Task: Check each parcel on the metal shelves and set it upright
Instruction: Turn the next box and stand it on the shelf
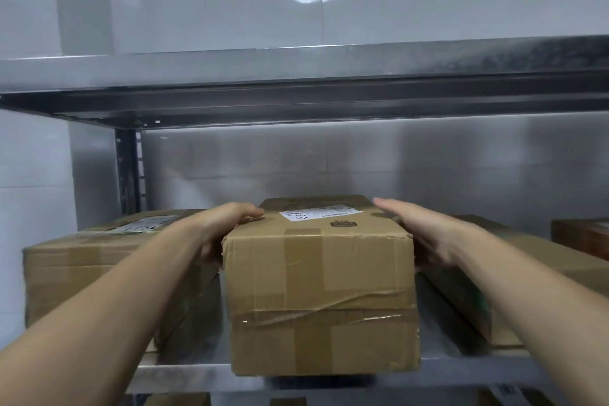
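A taped brown cardboard parcel (pixel 321 293) stands in the middle of the metal shelf (pixel 197 379), its front end level with the shelf's front edge. A white label with handwriting lies on its top face. My left hand (pixel 220 227) presses on the parcel's upper left edge, fingers curled over the top. My right hand (pixel 418 234) lies flat against its right side, fingers stretched toward the back. Both hands grip the parcel between them.
A wider labelled box (pixel 99 267) sits to the left and a flat box (pixel 494 300) leans at the right. A dark box (pixel 580 237) is at the far right. Another shelf (pixel 296 86) hangs close overhead. More parcels show below the shelf.
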A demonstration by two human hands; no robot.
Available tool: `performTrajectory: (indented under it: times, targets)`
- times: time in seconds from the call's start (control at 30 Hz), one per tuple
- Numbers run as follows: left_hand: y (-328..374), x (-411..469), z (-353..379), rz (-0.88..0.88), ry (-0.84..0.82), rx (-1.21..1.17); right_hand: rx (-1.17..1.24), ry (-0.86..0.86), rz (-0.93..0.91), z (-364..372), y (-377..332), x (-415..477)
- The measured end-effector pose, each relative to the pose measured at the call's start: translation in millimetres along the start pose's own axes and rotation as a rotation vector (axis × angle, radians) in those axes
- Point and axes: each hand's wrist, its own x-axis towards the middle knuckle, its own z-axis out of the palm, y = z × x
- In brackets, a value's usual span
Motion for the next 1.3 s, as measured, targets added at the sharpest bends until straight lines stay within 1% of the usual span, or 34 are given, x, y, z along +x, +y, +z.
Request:
performTrajectory:
  times: [0.1, 0.2, 0.3, 0.6, 0.87, 1.0, 1.07, 1.3]
  targets:
    - [7.4, 1.4, 1.0, -0.032, -0.033, 0.083, -0.137, 0.032, 0.033, 2.9, -15.5, 0.0]
    - [8.7, 9.7, 0.2, -0.032, -0.043, 0.107, -0.191, 0.018, 0.073, 5.8, -20.8, 1.3]
    - [8.6, 15.4, -0.2, -0.028, -0.051, 0.11, -0.231, 0.016, 0.069, 5.2, -24.1, 4.2]
    - [6.7, 30.0, -2.0, -0.016, -0.02, 0.148, -0.247, 0.086, 0.049, 10.6, -25.5, 9.6]
    - [6.8, 26.0, -0.2, -0.004, 0.0, 0.154, -0.25, 0.104, 0.022, 12.0, -24.8, 7.5]
    - [4.6, 16.4, 0.6, 0.022, 0.029, 0.108, -0.232, 0.117, -0.022, 15.7, -26.7, -6.5]
    - [3.3, 12.1, -2.6, 0.058, 0.007, 0.059, -0.191, 0.127, -0.068, 15.5, -27.9, -11.9]
    - [-1.1, -6.6, -15.2, 0.22, 0.037, -0.214, -0.041, 0.136, -0.245, 14.2, -31.9, -25.7]
